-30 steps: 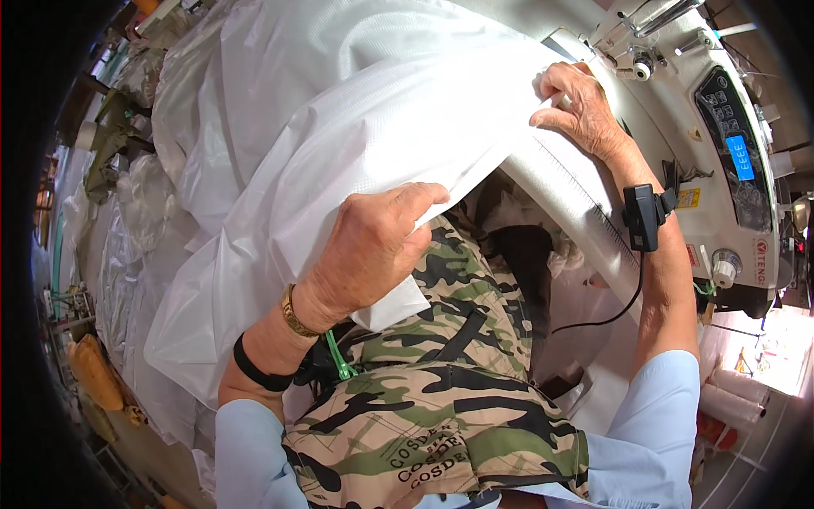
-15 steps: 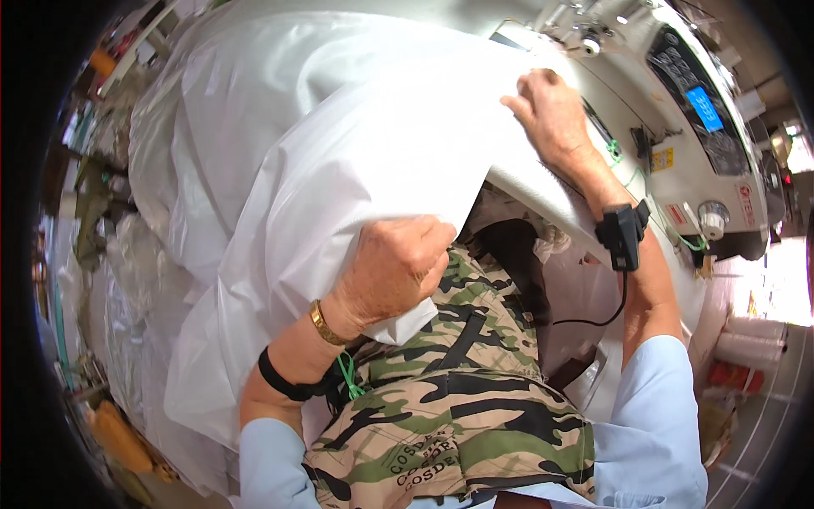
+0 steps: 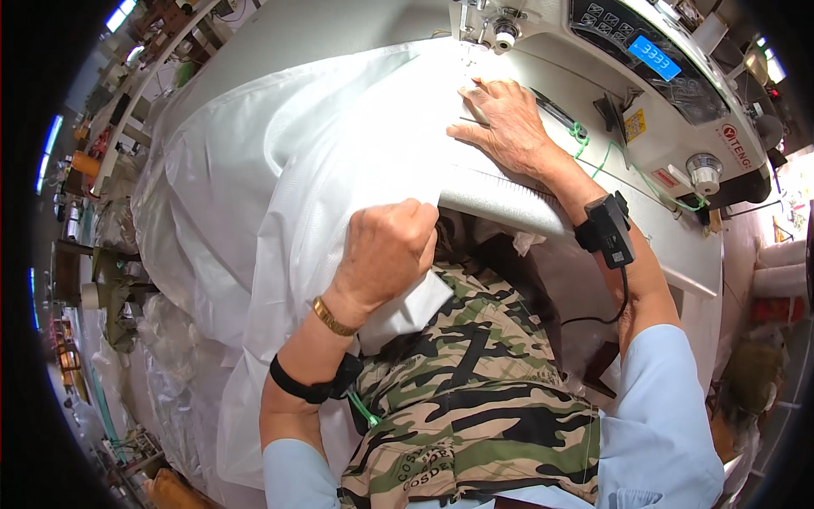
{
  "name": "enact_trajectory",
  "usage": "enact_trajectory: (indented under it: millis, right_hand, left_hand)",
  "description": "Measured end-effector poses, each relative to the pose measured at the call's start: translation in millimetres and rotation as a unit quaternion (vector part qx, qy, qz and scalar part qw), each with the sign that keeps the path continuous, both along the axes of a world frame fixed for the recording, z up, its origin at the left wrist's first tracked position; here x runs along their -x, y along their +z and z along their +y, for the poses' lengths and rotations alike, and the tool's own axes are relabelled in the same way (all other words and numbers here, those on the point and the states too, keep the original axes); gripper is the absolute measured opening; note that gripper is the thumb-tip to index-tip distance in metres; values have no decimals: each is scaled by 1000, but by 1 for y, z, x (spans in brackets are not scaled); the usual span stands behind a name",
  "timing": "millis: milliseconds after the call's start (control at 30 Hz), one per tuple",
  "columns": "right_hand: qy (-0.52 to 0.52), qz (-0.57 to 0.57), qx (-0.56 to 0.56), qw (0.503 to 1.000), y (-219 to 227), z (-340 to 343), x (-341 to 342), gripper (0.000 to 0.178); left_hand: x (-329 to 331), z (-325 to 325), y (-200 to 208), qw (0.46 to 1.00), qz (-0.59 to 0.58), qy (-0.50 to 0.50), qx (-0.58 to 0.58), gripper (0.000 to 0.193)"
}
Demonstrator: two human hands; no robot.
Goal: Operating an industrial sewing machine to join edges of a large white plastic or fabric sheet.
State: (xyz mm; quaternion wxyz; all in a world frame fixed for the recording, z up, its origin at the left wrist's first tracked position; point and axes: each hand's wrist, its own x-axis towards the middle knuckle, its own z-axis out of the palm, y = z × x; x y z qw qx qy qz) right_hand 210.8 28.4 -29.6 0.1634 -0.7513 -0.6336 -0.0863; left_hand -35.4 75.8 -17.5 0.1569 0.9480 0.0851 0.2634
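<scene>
A large, thin, slightly glossy white sheet of cloth (image 3: 220,161) spreads in folds over the sewing machine's bed and down toward my lap. My left hand (image 3: 386,250) is closed in a fist on its near edge, a loose corner hanging below. Farther right, my right hand (image 3: 504,127) lies on the sheet with fingers stretched forward and thumb apart. Its fingertips are close to the lit needle area of the sewing machine (image 3: 691,136). Glare hides the needle and the seam there.
A dark control panel with a blue display (image 3: 655,58) fronts the machine, with a white knob (image 3: 703,173) below it. Green cord (image 3: 598,161) hangs beside my right wrist. Clear plastic (image 3: 170,339) is heaped at left. A camouflage apron (image 3: 483,382) covers my lap.
The view has shifted, so the machine sits farther left in it. My left fist, holding the sheet, is closer to my right hand and the needle area. My right fingers have flattened.
</scene>
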Motion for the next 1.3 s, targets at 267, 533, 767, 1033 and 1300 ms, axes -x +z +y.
enact_trajectory:
  millis: [267, 533, 767, 1033, 1300]
  right_hand:
    - [2, 50, 10, 999, 2, 0, -2, 67]
    - [-20, 45, -22, 999, -3, 8, -4, 47]
    - [-19, 63, 2, 998, 6, 11, 1, 43]
    - [-28, 95, -70, 993, -6, 13, -4, 46]
    - [-6, 228, -121, 966, 0, -3, 5, 33]
  left_hand:
    - [-65, 31, 17, 993, 86, 19, -74, 15]
    - [-124, 71, 25, 987, 116, 82, -74, 11]
    - [-131, 79, 12, 990, 57, 130, -14, 15]
    - [18, -41, -10, 990, -29, 109, 87, 72]
    - [188, -65, -172, 903, 126, 392, 127, 56]
